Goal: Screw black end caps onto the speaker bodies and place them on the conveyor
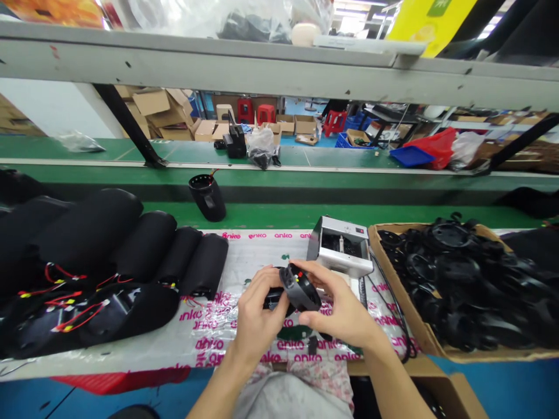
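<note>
I see both hands raised just above the near edge of the desk [244, 250], over its printed plastic cover. The left hand [255, 317] and the right hand [345, 311] together pinch a round black ring part [300, 286], tilted between them, the grip of each closed on its rim. A second dark piece [273, 299] sits behind the left fingers, mostly hidden, so I cannot make it out. Open room is narrow: a silver box device [343, 247] stands just behind the hands, a cardboard box [419, 326] of black parts crowds the right, and black cylinder housings [131, 250] with red wires fill the left, cut off at the frame's edge.
</note>
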The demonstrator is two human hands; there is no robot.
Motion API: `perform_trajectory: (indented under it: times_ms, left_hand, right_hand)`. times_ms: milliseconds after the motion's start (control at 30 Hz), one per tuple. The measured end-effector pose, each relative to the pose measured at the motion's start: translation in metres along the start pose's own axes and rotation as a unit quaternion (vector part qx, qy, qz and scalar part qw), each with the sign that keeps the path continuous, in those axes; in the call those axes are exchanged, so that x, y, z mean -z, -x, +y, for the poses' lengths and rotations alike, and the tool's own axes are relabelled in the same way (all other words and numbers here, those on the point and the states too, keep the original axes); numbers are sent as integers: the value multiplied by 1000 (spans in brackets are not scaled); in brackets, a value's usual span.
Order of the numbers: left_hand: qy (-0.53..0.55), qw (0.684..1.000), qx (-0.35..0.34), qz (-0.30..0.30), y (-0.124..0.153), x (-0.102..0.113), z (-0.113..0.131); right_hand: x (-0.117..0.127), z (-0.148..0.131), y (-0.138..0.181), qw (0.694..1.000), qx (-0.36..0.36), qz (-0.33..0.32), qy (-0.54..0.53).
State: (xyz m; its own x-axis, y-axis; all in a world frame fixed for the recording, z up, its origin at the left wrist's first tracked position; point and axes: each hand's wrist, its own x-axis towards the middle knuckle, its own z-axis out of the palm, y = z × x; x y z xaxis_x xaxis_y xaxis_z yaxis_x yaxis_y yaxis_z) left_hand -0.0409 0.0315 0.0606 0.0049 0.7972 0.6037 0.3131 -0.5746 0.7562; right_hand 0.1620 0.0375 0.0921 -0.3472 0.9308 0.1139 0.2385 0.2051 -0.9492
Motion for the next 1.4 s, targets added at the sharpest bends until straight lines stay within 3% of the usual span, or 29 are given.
perform_trajectory:
  times_ms: [133,233,367,467,600,700,800,900,1000,1167,1400]
  left_hand:
    - [25,999,16,-30,-1,6,-2]
    - [13,999,42,-4,3,4,-4]
    - [26,992,119,23,13,-6,-8]
    - [136,980,142,4,20,-2,-13]
    - [297,935,190,-44,24,18,-15]
    - [293,927,222,-75,23,26,-12]
    - [211,948,228,-70,16,20,-10]
    - [171,956,234,-44,4,11,-10]
    - [152,951,262,-62,-7,8,-10]
    - [207,927,308,-57,0,9,-12]
    - [191,942,276,-12,22,2,-12]
  right_hand:
    - [4,-5,0,999,18,-30,-18]
    - [-4,-9,2,998,43,-36,10]
    - [-27,-13,4,987,57,80,131]
    - [-42,-12,2,973,44,149,170]
    - [-53,-11,-3,962,23,173,212]
    - [-58,-10,-4,959,31,164,230]
    - [-55,-5,0,973,56,125,186]
    - [-52,9,9,994,29,86,53]
    - [-63,27,18,988,-5,134,-72]
    - [-93,39,20,964,-8,226,-136]
    - [-95,26,22,949,-40,249,-188]
